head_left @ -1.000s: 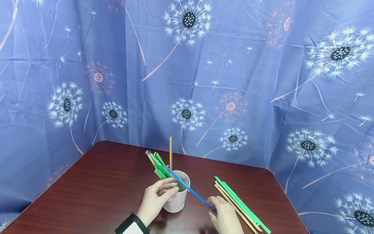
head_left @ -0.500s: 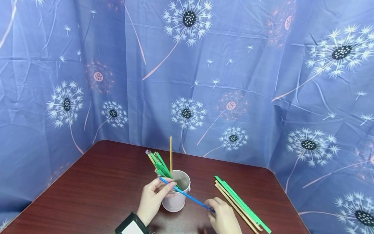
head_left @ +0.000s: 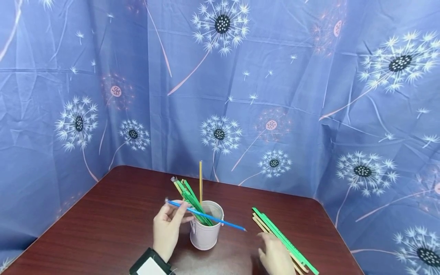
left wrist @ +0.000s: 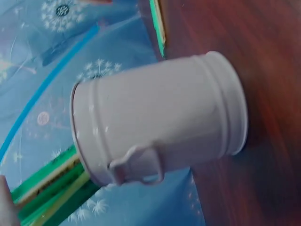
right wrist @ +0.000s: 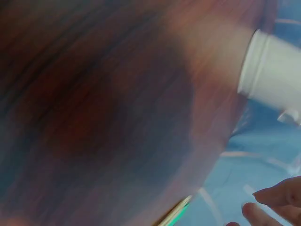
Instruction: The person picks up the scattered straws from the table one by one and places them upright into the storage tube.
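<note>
In the head view my left hand [head_left: 166,228] pinches a blue pencil [head_left: 213,218] near its left end between thumb and fingers. The pencil slants across above the mouth of a pale metal bucket [head_left: 204,238], its pointed end toward the right. Several green and yellow pencil-like sticks [head_left: 188,196] lean out of the bucket to the left, and one yellow stick [head_left: 201,179] stands upright. My right hand [head_left: 275,254] holds nothing visible, its fingers bent loosely beside the loose sticks. The left wrist view shows the bucket [left wrist: 160,117] with its small side handle [left wrist: 141,165].
Several green [head_left: 282,236] and tan sticks [head_left: 262,225] lie side by side on the dark wooden table [head_left: 120,214], right of the bucket. A blue dandelion-print curtain [head_left: 185,126] encloses the table's back and sides.
The blue pencil has passed from my right hand's grip to my left hand's alone. The left hand moved left with it; the right hand let go and moved right toward the loose sticks.
</note>
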Tool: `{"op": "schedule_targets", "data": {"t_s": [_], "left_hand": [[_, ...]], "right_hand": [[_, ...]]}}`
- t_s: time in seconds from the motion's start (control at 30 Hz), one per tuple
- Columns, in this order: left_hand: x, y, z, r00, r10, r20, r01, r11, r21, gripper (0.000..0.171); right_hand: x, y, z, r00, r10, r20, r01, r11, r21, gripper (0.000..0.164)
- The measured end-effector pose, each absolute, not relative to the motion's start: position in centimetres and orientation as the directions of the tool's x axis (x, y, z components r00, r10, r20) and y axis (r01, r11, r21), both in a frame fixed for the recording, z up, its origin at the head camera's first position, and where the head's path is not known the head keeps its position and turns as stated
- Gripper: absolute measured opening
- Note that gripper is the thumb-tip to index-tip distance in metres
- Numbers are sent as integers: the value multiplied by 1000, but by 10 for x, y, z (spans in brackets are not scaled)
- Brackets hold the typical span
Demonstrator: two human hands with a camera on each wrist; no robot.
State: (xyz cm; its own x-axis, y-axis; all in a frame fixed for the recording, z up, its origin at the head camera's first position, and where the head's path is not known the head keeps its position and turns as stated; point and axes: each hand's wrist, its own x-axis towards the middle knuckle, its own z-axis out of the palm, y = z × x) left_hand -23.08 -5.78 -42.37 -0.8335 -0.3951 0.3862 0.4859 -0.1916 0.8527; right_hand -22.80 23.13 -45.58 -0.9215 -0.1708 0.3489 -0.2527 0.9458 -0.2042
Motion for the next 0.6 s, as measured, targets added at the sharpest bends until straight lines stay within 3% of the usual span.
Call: {"op": "schedule_targets", "data": {"t_s": [0.13, 0.33, 0.6], "left_hand": [[-233, -66, -419, -794, -459, 398, 530, -202, 824, 16], [-237, -75, -412, -727, -511, 459, 619, -196, 761, 15], [-238, -81, -407, -672, -535, 513, 684, -183, 706, 20]], "right_hand": [[-235, 253, -464, -954, -107, 279, -173, 960, -221, 32], [-245, 278, -474, -997, 6, 78, -10, 980, -199, 27], [-241, 295, -483, -992, 16, 127, -6, 986, -168, 22]]}}
